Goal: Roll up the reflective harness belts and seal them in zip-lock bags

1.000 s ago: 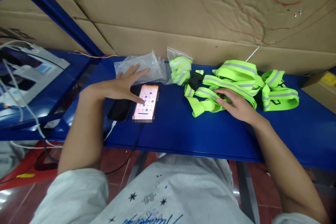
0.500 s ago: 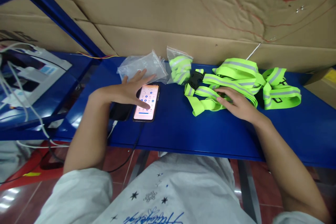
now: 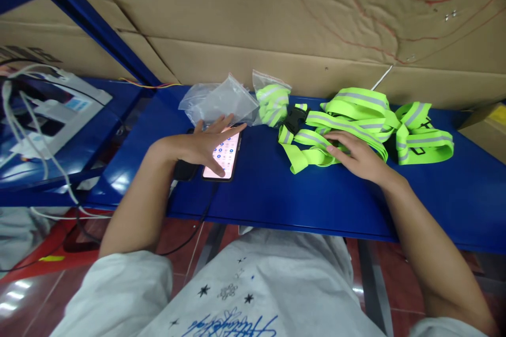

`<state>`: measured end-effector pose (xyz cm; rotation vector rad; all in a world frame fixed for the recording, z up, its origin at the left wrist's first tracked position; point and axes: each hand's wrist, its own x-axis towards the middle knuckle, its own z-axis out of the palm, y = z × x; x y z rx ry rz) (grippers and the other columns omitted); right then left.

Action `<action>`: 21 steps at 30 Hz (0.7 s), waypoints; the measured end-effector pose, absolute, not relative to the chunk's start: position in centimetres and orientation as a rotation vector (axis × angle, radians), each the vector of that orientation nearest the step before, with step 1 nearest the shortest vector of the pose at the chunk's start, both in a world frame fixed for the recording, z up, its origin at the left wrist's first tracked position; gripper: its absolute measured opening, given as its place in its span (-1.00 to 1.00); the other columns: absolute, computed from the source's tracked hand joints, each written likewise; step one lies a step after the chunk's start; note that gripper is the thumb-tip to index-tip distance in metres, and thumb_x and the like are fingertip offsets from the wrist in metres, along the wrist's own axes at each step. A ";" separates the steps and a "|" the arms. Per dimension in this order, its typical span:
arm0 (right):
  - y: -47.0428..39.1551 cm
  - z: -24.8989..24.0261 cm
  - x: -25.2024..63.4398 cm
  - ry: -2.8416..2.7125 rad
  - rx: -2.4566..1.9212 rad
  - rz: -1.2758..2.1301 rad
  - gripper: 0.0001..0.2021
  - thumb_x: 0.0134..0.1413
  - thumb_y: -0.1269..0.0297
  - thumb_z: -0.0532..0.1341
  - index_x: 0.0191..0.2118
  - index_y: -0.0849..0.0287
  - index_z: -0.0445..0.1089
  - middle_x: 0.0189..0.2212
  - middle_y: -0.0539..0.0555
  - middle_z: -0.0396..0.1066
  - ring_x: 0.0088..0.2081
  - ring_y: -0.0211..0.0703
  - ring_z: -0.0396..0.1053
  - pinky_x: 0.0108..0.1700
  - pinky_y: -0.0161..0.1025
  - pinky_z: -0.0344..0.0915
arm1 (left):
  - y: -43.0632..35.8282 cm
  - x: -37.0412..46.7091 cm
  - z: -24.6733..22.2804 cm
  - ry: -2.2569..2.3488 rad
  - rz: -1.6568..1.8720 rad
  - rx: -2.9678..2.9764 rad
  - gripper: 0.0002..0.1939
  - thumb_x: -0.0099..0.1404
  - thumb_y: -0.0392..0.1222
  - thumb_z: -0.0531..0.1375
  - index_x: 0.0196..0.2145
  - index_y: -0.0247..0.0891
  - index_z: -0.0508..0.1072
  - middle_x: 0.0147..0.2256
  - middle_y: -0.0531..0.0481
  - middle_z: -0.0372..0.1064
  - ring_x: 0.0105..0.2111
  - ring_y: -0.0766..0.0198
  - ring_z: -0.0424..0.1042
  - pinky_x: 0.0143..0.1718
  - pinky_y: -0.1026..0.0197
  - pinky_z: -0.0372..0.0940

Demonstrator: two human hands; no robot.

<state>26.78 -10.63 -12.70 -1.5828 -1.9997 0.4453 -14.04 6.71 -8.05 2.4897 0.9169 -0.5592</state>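
Observation:
My left hand [image 3: 205, 147] is spread above a lit smartphone [image 3: 228, 160], its fingers apart and covering part of the screen. Whether it touches the glass I cannot tell. A dark phone-like device [image 3: 185, 170] lies partly hidden under that wrist. My right hand [image 3: 353, 155] rests with loosely bent fingers on a neon yellow-green reflective strap [image 3: 359, 102], heaped in loops. A black buckle [image 3: 295, 119] is at the heap's left end. Beside it stands a clear zip bag [image 3: 272, 100] holding more yellow-green strap.
Crumpled clear plastic bags [image 3: 221, 100] lie behind the phone. White power strips with cables [image 3: 71, 110] are on the left. A cardboard sheet [image 3: 245, 16] backs the blue table [image 3: 269, 195], and a cardboard box [image 3: 486, 126] is at the right.
My left hand has moved slightly toward me and to the right over the phone, uncovering more of the clear bags. My right hand stays on the strap.

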 end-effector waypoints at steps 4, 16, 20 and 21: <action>-10.6 -12.7 26.9 -2.011 -1.581 0.454 -0.56 0.49 -0.08 0.14 0.23 0.07 0.47 0.21 0.20 0.51 0.23 0.13 0.49 0.30 0.11 0.42 | 8.1 -14.9 -8.3 1.022 -0.368 2.475 0.23 0.31 0.36 0.25 0.59 0.08 -0.48 0.60 -0.11 -0.74 0.58 -0.27 -0.68 0.46 -0.64 -0.45; -10.5 -12.9 27.2 -2.032 -1.559 0.444 -0.57 0.49 -0.09 0.13 0.20 0.07 0.49 0.19 0.21 0.52 0.21 0.15 0.50 0.29 0.13 0.44 | 8.5 -14.4 -8.1 1.111 -0.173 2.525 -0.02 0.47 0.31 0.13 0.60 0.03 -0.26 0.61 -0.16 -0.67 0.60 -0.28 -0.60 0.45 -0.66 -0.44; -10.5 -13.0 27.1 -2.021 -1.556 0.441 -0.58 0.48 -0.08 0.13 0.17 0.07 0.50 0.18 0.21 0.52 0.23 0.14 0.49 0.31 0.12 0.42 | 8.5 -13.7 -8.0 1.096 0.156 2.612 -0.12 0.48 0.36 0.07 0.55 -0.12 0.05 0.58 -0.22 -0.17 0.59 -0.16 -0.16 0.55 -0.41 -0.19; -10.5 -13.0 27.1 -2.019 -1.553 0.443 -0.58 0.48 -0.08 0.14 0.16 0.08 0.50 0.18 0.21 0.52 0.23 0.14 0.49 0.32 0.11 0.42 | 8.4 -13.2 -7.7 1.066 0.242 2.628 -0.14 0.48 0.36 0.06 0.52 -0.19 0.13 0.53 -0.24 0.02 0.54 -0.12 0.03 0.55 -0.29 -0.06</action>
